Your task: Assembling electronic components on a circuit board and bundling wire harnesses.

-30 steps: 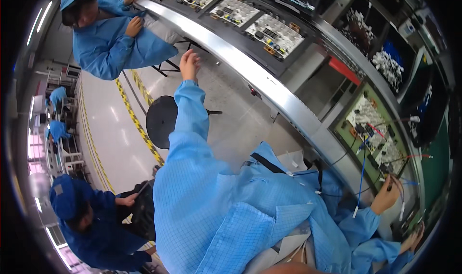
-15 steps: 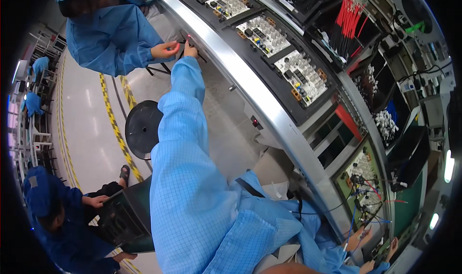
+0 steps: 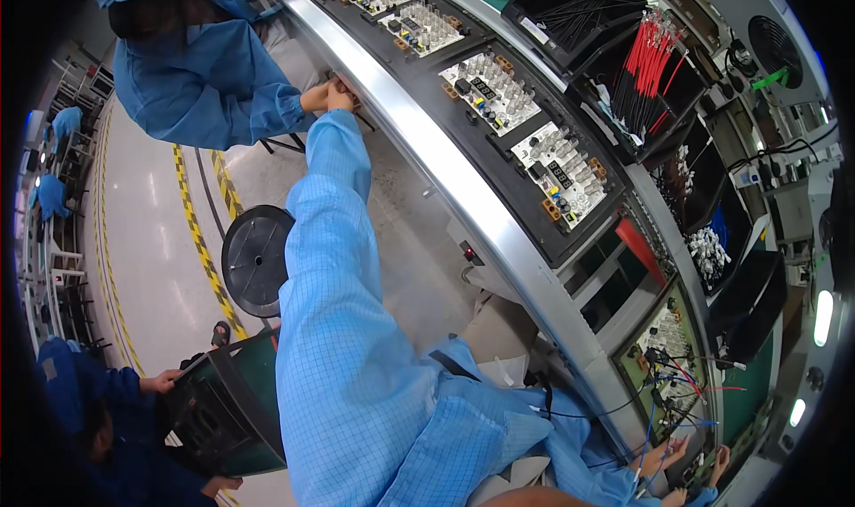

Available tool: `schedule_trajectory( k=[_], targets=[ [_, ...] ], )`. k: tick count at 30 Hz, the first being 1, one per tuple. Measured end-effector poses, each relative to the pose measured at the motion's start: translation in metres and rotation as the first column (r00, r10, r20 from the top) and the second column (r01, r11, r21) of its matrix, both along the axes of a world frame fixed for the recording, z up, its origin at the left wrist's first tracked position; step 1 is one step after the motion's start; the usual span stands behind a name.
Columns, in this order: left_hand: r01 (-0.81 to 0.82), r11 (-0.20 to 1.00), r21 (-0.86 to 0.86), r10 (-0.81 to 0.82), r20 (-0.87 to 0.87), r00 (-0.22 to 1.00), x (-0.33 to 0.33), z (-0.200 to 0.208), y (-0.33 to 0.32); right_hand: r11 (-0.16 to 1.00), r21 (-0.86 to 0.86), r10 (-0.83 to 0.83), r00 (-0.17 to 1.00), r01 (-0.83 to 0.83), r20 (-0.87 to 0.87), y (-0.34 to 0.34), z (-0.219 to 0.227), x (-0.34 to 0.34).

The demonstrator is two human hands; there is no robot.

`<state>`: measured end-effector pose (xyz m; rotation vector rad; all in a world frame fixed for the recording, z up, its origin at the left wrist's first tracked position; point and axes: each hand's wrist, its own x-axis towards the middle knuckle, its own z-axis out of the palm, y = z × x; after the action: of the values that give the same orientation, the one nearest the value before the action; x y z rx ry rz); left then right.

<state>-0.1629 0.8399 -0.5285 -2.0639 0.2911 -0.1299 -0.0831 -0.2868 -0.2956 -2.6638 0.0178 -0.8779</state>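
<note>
My left arm stretches away along the bench edge, and my left hand (image 3: 340, 97) is closed at its far end. A co-worker's hand (image 3: 314, 98) meets it there, in front of the metal rail; whatever lies between the fingers is hidden. At the lower right, a hand that looks like my right hand (image 3: 661, 458) is beside thin blue wires (image 3: 653, 409). They run to a circuit board (image 3: 668, 342) in a green frame. Its fingers are too small to read. Another person's hand (image 3: 718, 464) is close by.
Several white circuit boards (image 3: 561, 176) sit in black trays behind the metal rail (image 3: 427, 146). Bins hold red wires (image 3: 643, 75) and white connectors (image 3: 708, 256). A black round stool (image 3: 256, 260) stands left; someone in dark blue holds a dark green-and-black panel (image 3: 236, 409).
The co-worker's hand has moved right and now meets my left hand, which has closed. The person in dark blue has shifted lower in view. My view has shifted slightly.
</note>
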Motion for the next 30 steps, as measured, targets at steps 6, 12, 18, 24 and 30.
schedule_trajectory(
  k=[6,12,18,24,30],
  targets=[
    [-0.082,-0.210,0.974,-0.351,0.003,0.936,-0.029,0.038,0.008,0.998,-0.056,0.015,1.000,-0.015,-0.015,0.006,-0.008,0.007],
    [0.747,-0.665,-0.015,0.686,-0.406,0.603,0.038,0.038,-0.125,0.989,0.143,0.036,0.999,-0.036,0.001,0.025,0.005,-0.001],
    [0.808,-0.509,-0.298,0.839,-0.381,0.388,0.062,0.059,-0.141,0.982,0.150,0.094,0.982,-0.118,0.163,0.048,0.018,-0.008],
    [0.834,-0.449,-0.322,0.874,-0.353,0.334,0.075,0.040,-0.119,0.975,0.208,0.047,0.984,-0.083,0.172,0.046,0.021,-0.012],
    [0.837,-0.326,-0.441,0.945,-0.186,0.270,0.031,0.041,-0.094,0.951,0.281,0.085,0.981,-0.132,0.174,0.044,0.016,0.006]
  ],
)
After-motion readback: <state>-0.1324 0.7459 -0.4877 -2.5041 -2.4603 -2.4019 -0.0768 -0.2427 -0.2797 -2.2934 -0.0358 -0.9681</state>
